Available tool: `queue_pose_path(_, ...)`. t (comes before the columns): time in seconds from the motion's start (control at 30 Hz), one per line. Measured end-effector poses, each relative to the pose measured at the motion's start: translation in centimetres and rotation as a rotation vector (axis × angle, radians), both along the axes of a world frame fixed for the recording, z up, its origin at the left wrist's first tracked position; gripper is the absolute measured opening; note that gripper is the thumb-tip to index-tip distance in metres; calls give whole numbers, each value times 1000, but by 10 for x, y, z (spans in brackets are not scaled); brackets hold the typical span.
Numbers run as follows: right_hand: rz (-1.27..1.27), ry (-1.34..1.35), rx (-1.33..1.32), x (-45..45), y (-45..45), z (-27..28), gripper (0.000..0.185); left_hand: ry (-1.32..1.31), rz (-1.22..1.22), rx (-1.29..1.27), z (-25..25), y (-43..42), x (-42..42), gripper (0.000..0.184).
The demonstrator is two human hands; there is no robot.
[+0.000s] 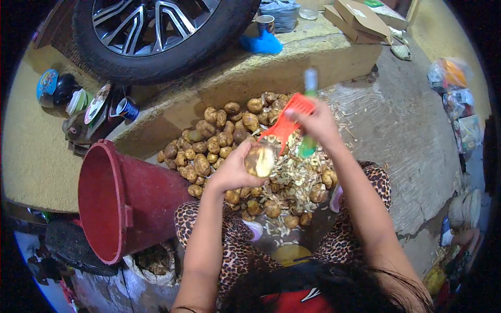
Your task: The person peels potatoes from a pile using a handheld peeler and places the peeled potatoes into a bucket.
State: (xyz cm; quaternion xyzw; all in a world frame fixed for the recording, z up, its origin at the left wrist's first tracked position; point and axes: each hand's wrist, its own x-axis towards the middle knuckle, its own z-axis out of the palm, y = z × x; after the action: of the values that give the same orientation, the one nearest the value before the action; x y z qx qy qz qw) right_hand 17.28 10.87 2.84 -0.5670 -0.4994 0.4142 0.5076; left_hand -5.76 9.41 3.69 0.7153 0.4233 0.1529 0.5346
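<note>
My left hand [237, 169] grips a brown potato [255, 160] with a pale, peeled patch facing right. Just above and to its right, my right hand [315, 122] is closed around a red plastic peeler [286, 128] with a slotted top. Motion smears this hand. A long, blurred green and whitish thing [309, 146] shows above and below the right hand; I cannot tell if it is held. Beneath both hands lie a heap of unpeeled potatoes [202, 164] and a scatter of pale peelings [297, 175].
A red bucket [156, 180] lies tipped at the left, its mouth facing left. A car wheel [156, 41] rests on the concrete ledge [334, 55] behind the heap. Cardboard boxes [360, 21] and a cup [265, 24] stand there too. Filled plastic bags [456, 96] line the right.
</note>
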Motion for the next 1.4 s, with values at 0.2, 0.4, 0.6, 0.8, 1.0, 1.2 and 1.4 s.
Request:
queue_pose_path(0.2,46,173,-1,16,0,4,21,-76,59,30,-4,-3,-6,73)
queue_pose_path(0.4,179,191,-27,-7,-7,-3,20,-246,51,-47,-8,-3,-5,71)
queue_pose_path(0.6,39,287,32,26,2,9,22,-303,61,7,-4,-6,-2,77)
queue_pose_path(0.8,131,310,-76,16,-8,4,21,-496,80,-200,-7,-3,2,82)
queue_pose_path(1.0,225,306,-84,11,-10,8,22,-472,128,-318,-17,-4,9,86)
queue_pose_path(1.2,356,97,-82,-10,-23,22,23,-161,8,-105,-4,-7,14,88)
queue_pose_path(1.4,176,8,-7,7,-13,14,21,-162,-154,-87,-6,-5,9,84)
